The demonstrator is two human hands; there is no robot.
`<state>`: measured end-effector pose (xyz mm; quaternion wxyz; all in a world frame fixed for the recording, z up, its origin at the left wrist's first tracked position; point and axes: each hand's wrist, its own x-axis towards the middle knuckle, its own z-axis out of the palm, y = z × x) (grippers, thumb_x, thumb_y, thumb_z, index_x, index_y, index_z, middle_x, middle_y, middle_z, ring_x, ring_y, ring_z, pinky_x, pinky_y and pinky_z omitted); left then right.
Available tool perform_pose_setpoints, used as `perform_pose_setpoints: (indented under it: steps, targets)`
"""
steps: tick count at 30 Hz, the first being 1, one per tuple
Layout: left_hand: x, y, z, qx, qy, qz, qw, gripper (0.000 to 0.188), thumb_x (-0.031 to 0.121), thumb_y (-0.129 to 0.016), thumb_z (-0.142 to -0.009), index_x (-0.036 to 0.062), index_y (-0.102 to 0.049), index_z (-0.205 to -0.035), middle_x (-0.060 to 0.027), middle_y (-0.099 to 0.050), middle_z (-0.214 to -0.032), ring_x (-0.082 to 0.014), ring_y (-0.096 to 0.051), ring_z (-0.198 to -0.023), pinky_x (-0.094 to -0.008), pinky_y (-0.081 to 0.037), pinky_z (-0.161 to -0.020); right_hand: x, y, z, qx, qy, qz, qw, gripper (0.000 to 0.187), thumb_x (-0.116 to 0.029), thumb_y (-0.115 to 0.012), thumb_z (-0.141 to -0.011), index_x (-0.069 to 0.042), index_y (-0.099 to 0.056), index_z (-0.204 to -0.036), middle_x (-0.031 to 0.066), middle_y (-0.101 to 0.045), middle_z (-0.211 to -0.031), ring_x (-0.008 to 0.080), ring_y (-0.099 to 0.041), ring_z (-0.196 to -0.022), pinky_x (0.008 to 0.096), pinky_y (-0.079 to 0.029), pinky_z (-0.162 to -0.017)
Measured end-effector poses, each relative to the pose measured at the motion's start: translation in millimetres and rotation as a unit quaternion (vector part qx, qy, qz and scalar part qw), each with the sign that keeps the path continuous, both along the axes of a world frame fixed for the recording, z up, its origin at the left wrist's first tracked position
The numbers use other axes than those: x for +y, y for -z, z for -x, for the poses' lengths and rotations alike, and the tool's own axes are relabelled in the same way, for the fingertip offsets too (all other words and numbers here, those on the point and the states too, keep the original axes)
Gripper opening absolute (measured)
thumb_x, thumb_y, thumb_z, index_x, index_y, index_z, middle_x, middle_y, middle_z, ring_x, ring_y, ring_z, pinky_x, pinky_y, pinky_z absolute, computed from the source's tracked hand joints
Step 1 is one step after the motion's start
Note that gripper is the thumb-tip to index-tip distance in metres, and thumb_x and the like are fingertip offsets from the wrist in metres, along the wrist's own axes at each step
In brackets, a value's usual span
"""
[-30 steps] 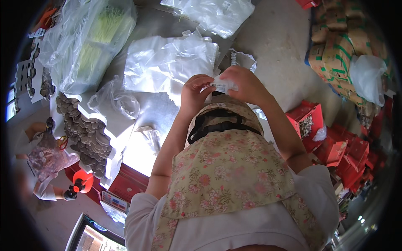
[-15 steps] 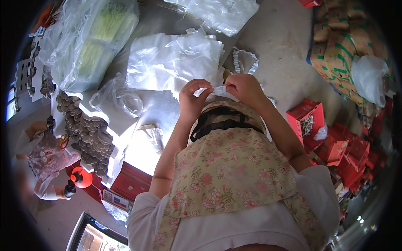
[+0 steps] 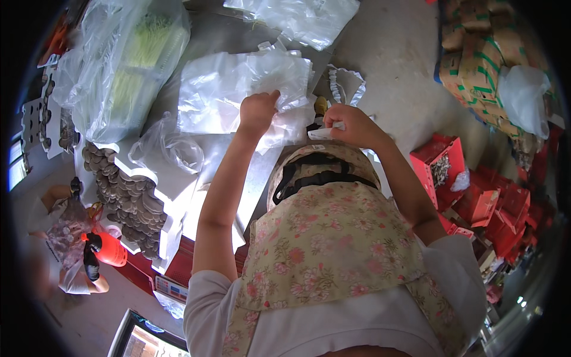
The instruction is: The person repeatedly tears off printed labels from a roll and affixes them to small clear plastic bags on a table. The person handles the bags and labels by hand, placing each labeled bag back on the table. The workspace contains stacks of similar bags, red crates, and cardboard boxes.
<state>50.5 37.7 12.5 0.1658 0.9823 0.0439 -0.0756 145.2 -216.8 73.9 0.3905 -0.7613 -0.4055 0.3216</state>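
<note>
My right hand (image 3: 355,126) is closed around a white strip (image 3: 322,134), apparently paper or tape, just beyond my apron. My left hand (image 3: 257,115) is over the near part of a stack of clear plastic bags (image 3: 208,92). Its fingers are mostly curled, one pointing forward; whether they pinch the plastic is hidden. A frilled white band (image 3: 336,83) lies beyond my right hand. Crumpled clear plastic (image 3: 169,143) lies left of the bags. Farther left, a large clear bag holds pale green sprouts or stems (image 3: 140,65).
White trays of grey-brown mushrooms (image 3: 128,190) stand at the left. Beside them a co-worker's black-gloved hand (image 3: 91,262) is at an orange-red bottle (image 3: 112,249). Red crates (image 3: 437,169) and stacked brown cartons (image 3: 479,65) are at the right. More clear plastic (image 3: 297,18) lies at the far side.
My left hand has let go of the white strip and moved left and forward over the bags. My right hand keeps the strip. The co-worker's bottle has tilted.
</note>
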Motion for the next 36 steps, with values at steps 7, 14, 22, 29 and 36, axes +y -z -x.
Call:
perform_pose_setpoints:
  steps: [7,14,22,29,36]
  targets:
    - [-15.0,-25.5,-7.6,-0.104,-0.089,-0.161,0.977,0.055,0.034,-0.084,-0.059,0.0216,-0.061,-0.108,-0.0004,-0.061,-0.095,-0.0212,-0.056,-0.097,-0.0412,-0.047,-0.080,-11.3,4.0,1.3,0.043,0.040,0.073,0.996,0.015,-0.012,-0.060,-0.075,-0.001,-0.062,-0.086,0.0150,-0.065,-0.083,0.0295,-0.063,-0.079,0.0377,-0.049,-0.071]
    - [11.7,-14.4,6.3,-0.063,-0.024,-0.053,0.996,0.025,0.022,-0.079,-0.069,0.0127,-0.065,-0.087,-0.0037,-0.062,-0.079,-0.0213,-0.059,-0.086,-0.0415,-0.035,-0.084,-21.2,5.7,-6.7,0.079,0.064,0.080,0.992,0.014,-0.010,-0.060,-0.075,0.000,-0.061,-0.085,0.0135,-0.064,-0.082,0.0244,-0.064,-0.077,0.0336,-0.050,-0.071]
    - [65.6,-96.2,-45.0,-0.218,-0.166,0.324,0.906,0.017,-0.007,-0.056,-0.086,0.0017,-0.058,-0.100,-0.0071,-0.063,-0.077,-0.0138,-0.063,-0.067,-0.0257,-0.049,-0.060,-21.2,3.3,-25.8,0.128,0.098,0.041,0.986,0.016,-0.009,-0.058,-0.077,0.000,-0.060,-0.091,0.0134,-0.064,-0.082,0.0222,-0.063,-0.078,0.0328,-0.049,-0.072]
    - [102.6,-170.4,-180.0,-0.549,-0.207,-0.109,0.802,0.007,0.010,-0.062,-0.090,0.0046,-0.059,-0.093,-0.0122,-0.070,-0.091,-0.0299,-0.067,-0.070,-0.0364,-0.053,-0.063,-33.8,4.4,-41.0,0.119,0.158,-0.033,0.980,0.014,-0.005,-0.057,-0.081,-0.003,-0.061,-0.095,0.0131,-0.065,-0.087,0.0242,-0.064,-0.082,0.0330,-0.049,-0.076]
    - [54.4,-100.4,-248.9,-0.475,0.135,-0.136,0.859,0.018,0.002,-0.058,-0.081,0.0095,-0.057,-0.097,-0.0066,-0.062,-0.124,-0.0209,-0.058,-0.115,-0.0384,-0.041,-0.096,-80.4,18.4,-49.8,0.128,0.254,0.015,0.959,0.016,0.002,-0.058,-0.080,-0.001,-0.061,-0.095,0.0092,-0.064,-0.089,0.0177,-0.062,-0.084,0.0296,-0.049,-0.079]
